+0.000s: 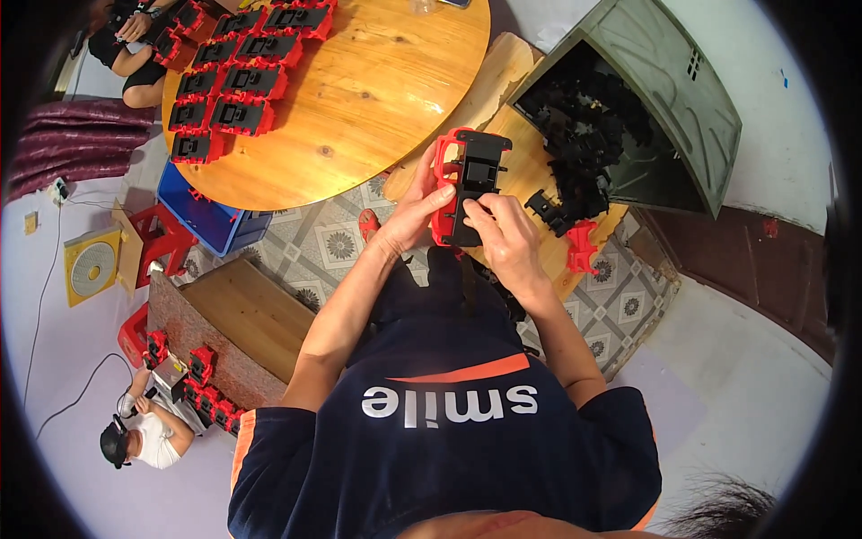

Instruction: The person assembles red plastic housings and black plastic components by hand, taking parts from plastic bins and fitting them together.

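Observation:
In front of me my left hand [411, 214] grips a plastic housing by its red frame [444, 225], the thumb lying over the front. A black plate [469, 208] with a square recess is set into that red frame. Bent against the lower part of the black plate is my right hand [510, 238], its fingertips pinched together at the plate's edge. Whether a small piece lies under those fingertips is hidden. Nearest to the right hand are a loose black plastic part [548, 214] and a loose red frame [582, 249] on a wooden surface.
A grey-green bin [691, 90] with a heap of black parts [588, 135] stands right. Red-and-black housings [241, 115] stand in rows on the round wooden table [359, 108]. Beside it is a blue crate [220, 220]. Two other people sit at the left.

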Available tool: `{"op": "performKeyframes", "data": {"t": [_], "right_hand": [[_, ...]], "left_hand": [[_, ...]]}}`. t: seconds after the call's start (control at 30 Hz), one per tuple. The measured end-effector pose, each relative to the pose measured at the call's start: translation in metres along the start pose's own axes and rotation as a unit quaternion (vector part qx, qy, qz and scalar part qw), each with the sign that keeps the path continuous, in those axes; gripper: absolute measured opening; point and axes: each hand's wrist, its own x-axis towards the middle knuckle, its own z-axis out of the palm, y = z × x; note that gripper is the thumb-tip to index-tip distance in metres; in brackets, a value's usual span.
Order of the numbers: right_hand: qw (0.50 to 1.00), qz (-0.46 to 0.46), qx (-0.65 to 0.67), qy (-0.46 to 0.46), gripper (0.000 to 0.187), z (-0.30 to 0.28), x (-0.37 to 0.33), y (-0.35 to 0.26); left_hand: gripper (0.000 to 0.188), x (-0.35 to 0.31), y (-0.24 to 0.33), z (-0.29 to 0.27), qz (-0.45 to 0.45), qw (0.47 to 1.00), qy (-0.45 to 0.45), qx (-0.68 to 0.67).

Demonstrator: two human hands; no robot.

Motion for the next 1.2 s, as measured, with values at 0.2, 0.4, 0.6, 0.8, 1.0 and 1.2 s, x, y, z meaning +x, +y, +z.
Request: {"op": "performKeyframes", "data": {"t": [0.2,0.4,0.6,0.8,1.0,1.2], "right_hand": [[1.000,-0.011,-0.011,-0.005,0.035,0.000,0.004,-0.004],[0.980,0.145,0.112,0.072,0.040,-0.004,0.008,0.017],[0.919,0.245,0.287,0.118,0.053,0.018,0.034,0.048],[0.992,-0.027,0.118,0.021,0.054,0.001,0.034,0.050],[0.992,-0.074,0.097,0.041,0.037,0.013,0.030,0.044],[0.991,-0.087,0.090,0.044,0.037,0.015,0.031,0.045]], "left_hand": [[0.099,0.003,-0.004,-0.003,0.010,0.999,-0.033,-0.040],[0.101,-0.002,0.001,0.009,0.008,1.000,0.017,-0.015],[0.101,-0.003,0.004,0.022,0.018,0.999,0.022,0.023],[0.099,-0.003,0.006,0.022,0.050,0.994,0.095,-0.018],[0.100,0.002,-0.002,0.015,0.092,0.988,0.123,-0.015],[0.101,0.002,0.000,0.016,0.093,0.988,0.120,-0.037]]}}
